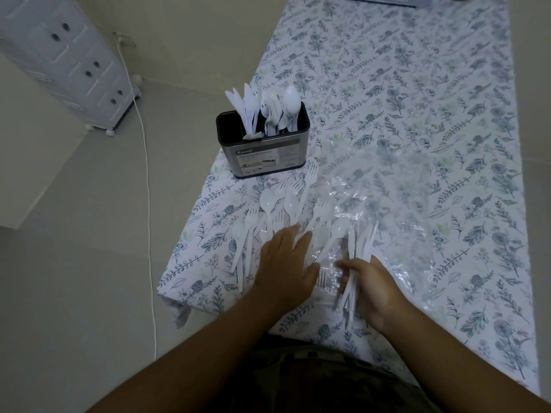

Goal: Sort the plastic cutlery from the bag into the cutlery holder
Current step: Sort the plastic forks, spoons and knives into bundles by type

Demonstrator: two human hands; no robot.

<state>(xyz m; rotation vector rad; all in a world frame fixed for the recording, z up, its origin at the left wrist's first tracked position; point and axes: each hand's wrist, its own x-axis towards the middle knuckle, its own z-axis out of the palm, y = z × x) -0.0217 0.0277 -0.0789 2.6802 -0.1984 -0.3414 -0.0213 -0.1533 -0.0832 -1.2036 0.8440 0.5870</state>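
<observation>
A dark cutlery holder [262, 156] stands near the table's left edge, with white knives in its left compartment and spoons in its right. In front of it a pile of white plastic forks and spoons [286, 204] lies partly on a clear plastic bag [366, 198]. My left hand [283, 263] lies flat on the pile, fingers spread. Just right of it, my right hand [372, 290] is closed around a bundle of several white cutlery pieces [348, 296]; which kind they are I cannot tell.
The table wears a floral cloth [432, 114] and runs away from me. A white drawer cabinet [68, 61] stands on the floor at the far left, with a white cord [146, 174] trailing past it. A dark object [384, 0] sits at the table's far end.
</observation>
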